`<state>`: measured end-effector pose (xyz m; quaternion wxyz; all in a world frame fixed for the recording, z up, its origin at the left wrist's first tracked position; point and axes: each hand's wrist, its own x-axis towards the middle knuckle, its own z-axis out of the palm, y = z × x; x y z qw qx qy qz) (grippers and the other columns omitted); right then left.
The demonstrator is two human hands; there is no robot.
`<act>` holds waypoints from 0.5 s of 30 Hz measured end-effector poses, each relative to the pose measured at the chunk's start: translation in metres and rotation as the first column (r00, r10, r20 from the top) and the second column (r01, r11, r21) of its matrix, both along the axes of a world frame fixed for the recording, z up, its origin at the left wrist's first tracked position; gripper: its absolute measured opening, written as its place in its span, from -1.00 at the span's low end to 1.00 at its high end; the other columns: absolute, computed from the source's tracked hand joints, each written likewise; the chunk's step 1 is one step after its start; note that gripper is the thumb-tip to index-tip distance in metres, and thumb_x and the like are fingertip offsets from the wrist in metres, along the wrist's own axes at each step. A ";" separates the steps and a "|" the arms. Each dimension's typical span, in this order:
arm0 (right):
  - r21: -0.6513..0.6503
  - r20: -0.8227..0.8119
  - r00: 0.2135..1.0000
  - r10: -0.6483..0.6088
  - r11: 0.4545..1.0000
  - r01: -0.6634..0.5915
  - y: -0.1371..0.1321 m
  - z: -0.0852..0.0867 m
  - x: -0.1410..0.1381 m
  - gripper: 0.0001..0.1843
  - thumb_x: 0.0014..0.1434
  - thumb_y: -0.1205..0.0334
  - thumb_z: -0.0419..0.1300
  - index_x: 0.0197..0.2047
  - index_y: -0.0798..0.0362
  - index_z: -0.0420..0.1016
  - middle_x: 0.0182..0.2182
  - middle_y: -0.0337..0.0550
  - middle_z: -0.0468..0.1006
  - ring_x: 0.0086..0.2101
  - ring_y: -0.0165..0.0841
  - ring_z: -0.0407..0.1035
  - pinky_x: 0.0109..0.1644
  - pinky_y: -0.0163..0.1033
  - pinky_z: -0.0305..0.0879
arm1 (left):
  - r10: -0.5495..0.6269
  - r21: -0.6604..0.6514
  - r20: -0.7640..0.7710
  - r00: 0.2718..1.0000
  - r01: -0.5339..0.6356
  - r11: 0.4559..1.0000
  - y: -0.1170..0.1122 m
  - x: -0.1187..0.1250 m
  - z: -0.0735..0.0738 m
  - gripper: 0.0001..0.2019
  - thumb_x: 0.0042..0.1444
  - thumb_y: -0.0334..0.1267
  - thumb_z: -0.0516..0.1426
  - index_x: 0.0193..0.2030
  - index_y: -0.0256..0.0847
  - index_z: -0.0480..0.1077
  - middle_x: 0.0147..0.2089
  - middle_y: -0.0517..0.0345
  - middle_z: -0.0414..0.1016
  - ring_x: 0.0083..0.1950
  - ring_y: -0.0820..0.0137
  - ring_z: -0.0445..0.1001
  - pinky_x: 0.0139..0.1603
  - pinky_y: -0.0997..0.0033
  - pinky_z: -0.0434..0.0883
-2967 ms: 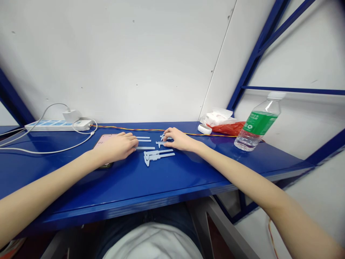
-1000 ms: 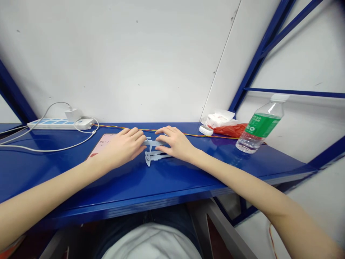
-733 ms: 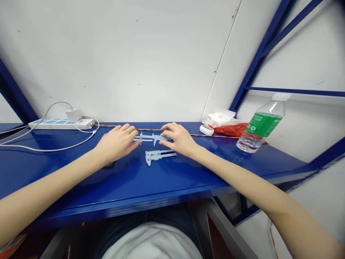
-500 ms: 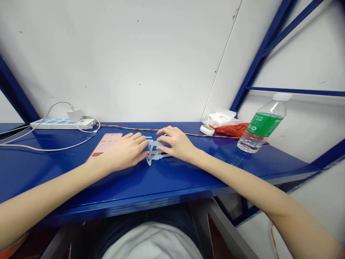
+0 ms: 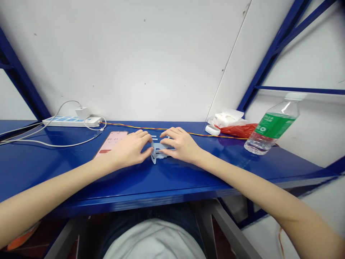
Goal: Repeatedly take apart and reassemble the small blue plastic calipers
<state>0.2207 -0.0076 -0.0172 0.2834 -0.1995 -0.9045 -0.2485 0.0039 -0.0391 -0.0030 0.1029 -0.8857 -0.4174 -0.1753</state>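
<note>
A light blue-grey folding stand [image 5: 158, 146] with hinged, slotted parts rests on the blue tabletop between my hands. My left hand [image 5: 132, 147] has its thumb and fingers around the stand's left end, where a tilted flap points down toward the table's front edge. From the other side my right hand [image 5: 184, 145] holds it, fingers curved over the far part and thumb at the near side. The right end of the stand is largely hidden behind my right hand. A phone [image 5: 111, 142] showing a timer lies beside my left hand, partly covered by it.
At the back left is a white power strip [image 5: 71, 121] with a charger and cable. Thin red and yellow wires [image 5: 140, 127] run along the wall. A white oval device [image 5: 212, 130], a red plastic bag [image 5: 237, 130] and a water bottle [image 5: 273, 126] stand at the right.
The whole view has shifted, so everything sits somewhat farther right. My left fingers have closed around the stand's left end, and its left flap now leans more.
</note>
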 end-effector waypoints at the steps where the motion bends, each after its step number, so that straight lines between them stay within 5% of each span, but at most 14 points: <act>1: 0.006 0.002 1.000 0.001 1.000 -0.001 0.000 0.000 0.000 -0.84 0.16 0.16 0.21 -0.30 0.08 0.52 -0.18 -0.05 0.54 -0.18 -0.27 0.35 -0.10 -0.15 0.22 | 0.005 -0.022 0.016 1.000 -0.005 1.000 -0.001 0.000 0.000 -0.83 0.16 -0.19 -0.01 -0.26 -0.20 0.33 -0.24 0.08 0.45 -0.13 0.26 0.40 -0.11 0.27 0.35; 15: 0.191 -0.002 0.997 0.077 0.979 -0.076 -0.004 0.004 -0.008 -0.86 0.19 0.21 0.15 -0.33 0.07 0.50 -0.19 -0.05 0.55 -0.17 -0.25 0.37 -0.10 -0.12 0.23 | 0.128 -0.169 0.240 0.962 -0.089 0.982 -0.006 0.008 0.000 -0.95 -0.02 -0.25 -0.02 -0.39 -0.13 0.14 -0.33 0.13 0.35 -0.24 0.26 0.35 -0.23 0.24 0.30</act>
